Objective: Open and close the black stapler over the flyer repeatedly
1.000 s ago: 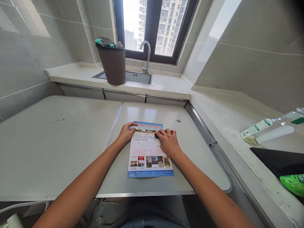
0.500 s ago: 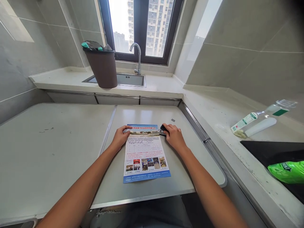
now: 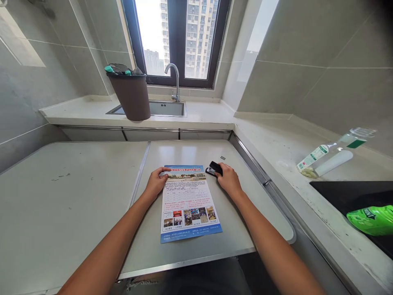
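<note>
A printed flyer [image 3: 190,196] with blue bands and small photos lies flat on the white folding table [image 3: 92,229]. My left hand [image 3: 156,182] pinches the flyer's upper left edge, thumb and forefinger over the paper. A black stapler [image 3: 213,168] is gripped by its rear end in my right hand [image 3: 229,179], just right of the flyer's upper right corner. Its jaw end points left toward the paper, apart from it or barely at its edge. Behind that hand, a small strip of staples [image 3: 222,157] rests on the table.
A brown waste bin [image 3: 130,96] stands at the sink [image 3: 168,108] beneath the window, beside a faucet [image 3: 176,82]. On the right counter are a clear plastic bottle [image 3: 333,153], a black panel [image 3: 331,192] and a green packet [image 3: 370,220].
My right hand has drawn the stapler off the flyer's upper part to the right, bringing it into plain view. My left hand keeps its hold on the paper. The camera view has shifted somewhat.
</note>
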`<state>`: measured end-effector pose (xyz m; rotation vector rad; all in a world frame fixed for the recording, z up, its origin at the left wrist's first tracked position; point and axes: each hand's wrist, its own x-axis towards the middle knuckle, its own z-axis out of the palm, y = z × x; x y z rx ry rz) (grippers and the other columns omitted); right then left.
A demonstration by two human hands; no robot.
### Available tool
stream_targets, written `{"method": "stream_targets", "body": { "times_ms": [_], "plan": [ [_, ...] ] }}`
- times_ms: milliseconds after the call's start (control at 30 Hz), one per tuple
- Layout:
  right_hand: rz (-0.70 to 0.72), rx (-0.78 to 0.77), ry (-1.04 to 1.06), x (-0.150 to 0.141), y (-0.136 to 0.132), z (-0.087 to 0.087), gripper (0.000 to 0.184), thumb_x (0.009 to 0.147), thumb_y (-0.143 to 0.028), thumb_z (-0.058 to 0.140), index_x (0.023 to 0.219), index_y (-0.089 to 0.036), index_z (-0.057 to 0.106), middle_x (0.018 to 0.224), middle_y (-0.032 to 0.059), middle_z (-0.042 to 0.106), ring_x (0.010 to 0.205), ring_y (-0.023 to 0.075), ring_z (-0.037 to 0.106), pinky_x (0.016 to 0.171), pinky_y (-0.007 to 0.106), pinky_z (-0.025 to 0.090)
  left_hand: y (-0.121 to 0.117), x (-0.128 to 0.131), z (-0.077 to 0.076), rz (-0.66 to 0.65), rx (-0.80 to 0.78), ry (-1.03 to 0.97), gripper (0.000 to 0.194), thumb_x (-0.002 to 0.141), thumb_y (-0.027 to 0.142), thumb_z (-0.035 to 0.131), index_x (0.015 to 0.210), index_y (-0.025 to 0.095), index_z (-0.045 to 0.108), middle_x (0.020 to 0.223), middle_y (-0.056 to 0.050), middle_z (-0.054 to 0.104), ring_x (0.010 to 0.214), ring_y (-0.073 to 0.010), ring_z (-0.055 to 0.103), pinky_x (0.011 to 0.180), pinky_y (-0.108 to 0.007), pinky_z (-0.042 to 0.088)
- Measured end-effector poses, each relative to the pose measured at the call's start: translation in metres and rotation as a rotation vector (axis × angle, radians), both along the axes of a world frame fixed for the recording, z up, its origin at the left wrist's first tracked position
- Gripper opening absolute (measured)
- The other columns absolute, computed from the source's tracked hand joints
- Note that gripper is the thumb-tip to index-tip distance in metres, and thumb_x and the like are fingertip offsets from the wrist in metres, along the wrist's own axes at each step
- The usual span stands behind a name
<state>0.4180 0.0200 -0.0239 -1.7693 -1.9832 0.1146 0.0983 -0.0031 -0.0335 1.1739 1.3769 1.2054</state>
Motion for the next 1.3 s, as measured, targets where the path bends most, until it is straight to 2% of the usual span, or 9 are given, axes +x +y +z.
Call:
{"method": "stream_targets", "body": {
  "times_ms": [167,267,367,467,600,733,900,1167,1300],
  "plan": [
    [0.082,0.173,0.063,-0.007,-0.005,0.005,0.037,0.089,-0.014,0.055,0.126,-0.018,0.058,0.119,0.0118,0.067,0.111,0.0282,0.058,0.091,0.039,0.045,-0.001,0.000,0.002,-0.007,0.008,0.014,0.043,0.069,0.038,0.072,0.105,0.014,0.069,0.078,-0.007,0.073,0.062,-0.0201,0.067,0.054,-0.027,0.048],
    [0.178,0.211,0.108,-0.020,-0.014,0.014,0.038,0.090,-0.015,0.053,0.128,-0.018,0.056,0.120,0.0124,0.066,0.113,0.0282,0.057,0.094,0.041,0.045,-0.001,0.000,0.002,-0.008,0.025,0.024,0.041,0.070,0.037,0.071,0.104,0.015,0.069,0.079,-0.006,0.073,0.064,-0.0211,0.068,0.055,-0.028,0.049],
    [0.346,0.150,0.132,-0.042,-0.029,0.021,0.036,0.090,-0.014,0.055,0.126,-0.019,0.057,0.119,0.0108,0.067,0.111,0.0259,0.058,0.096,0.040,0.045,-0.001,-0.001,0.000,-0.011,0.035,0.056,0.038,0.072,0.036,0.068,0.105,0.016,0.069,0.079,-0.006,0.073,0.065,-0.0221,0.068,0.057,-0.029,0.049],
    [0.474,0.069,0.159,-0.071,-0.045,0.022,0.037,0.088,-0.013,0.059,0.125,-0.021,0.059,0.120,0.0090,0.067,0.111,0.0242,0.058,0.098,0.039,0.045,-0.001,-0.003,0.000,-0.003,0.126,0.218,0.028,0.076,0.031,0.063,0.099,0.018,0.071,0.079,-0.005,0.072,0.071,-0.0232,0.068,0.066,-0.032,0.050],
    [0.521,0.004,0.206,-0.106,-0.057,0.018,0.038,0.085,-0.012,0.063,0.122,-0.020,0.061,0.117,0.0084,0.068,0.110,0.0242,0.060,0.097,0.037,0.046,-0.001,-0.008,0.001,0.022,0.315,0.470,0.019,0.081,0.025,0.058,0.095,0.024,0.071,0.091,-0.005,0.074,0.084,-0.0246,0.068,0.084,-0.036,0.049],
    [0.532,-0.049,0.214,-0.116,-0.059,0.011,0.037,0.079,-0.009,0.068,0.114,-0.022,0.064,0.114,0.0074,0.069,0.107,0.0245,0.062,0.094,0.037,0.048,0.005,-0.017,-0.005,0.139,0.323,0.435,0.021,0.083,0.024,0.057,0.102,0.024,0.065,0.106,-0.008,0.073,0.103,-0.0273,0.067,0.093,-0.039,0.047],
    [0.521,-0.026,0.239,-0.090,-0.060,0.002,0.038,0.078,-0.008,0.068,0.114,-0.021,0.064,0.112,0.0070,0.070,0.105,0.0243,0.062,0.093,0.037,0.049,0.016,-0.029,-0.014,0.202,0.284,0.303,0.015,0.080,0.027,0.058,0.093,0.022,0.063,0.100,-0.008,0.072,0.097,-0.0247,0.068,0.092,-0.038,0.048],
    [0.423,-0.024,0.238,0.002,-0.048,0.003,0.036,0.082,-0.015,0.067,0.118,-0.021,0.065,0.116,0.0090,0.070,0.109,0.0261,0.064,0.097,0.043,0.048,0.020,-0.035,-0.012,0.290,0.217,0.123,0.029,0.079,0.046,0.064,0.090,0.019,0.063,0.086,-0.005,0.066,0.082,-0.0209,0.063,0.073,-0.030,0.048],
    [0.363,-0.040,0.246,0.037,-0.045,0.005,0.036,0.084,-0.021,0.067,0.120,-0.021,0.066,0.119,0.0097,0.070,0.111,0.0267,0.064,0.101,0.045,0.047,0.017,-0.036,-0.008,0.281,0.210,0.056,0.029,0.082,0.048,0.062,0.090,0.020,0.063,0.085,-0.003,0.063,0.079,-0.0179,0.059,0.068,-0.026,0.044]
  ]
}}
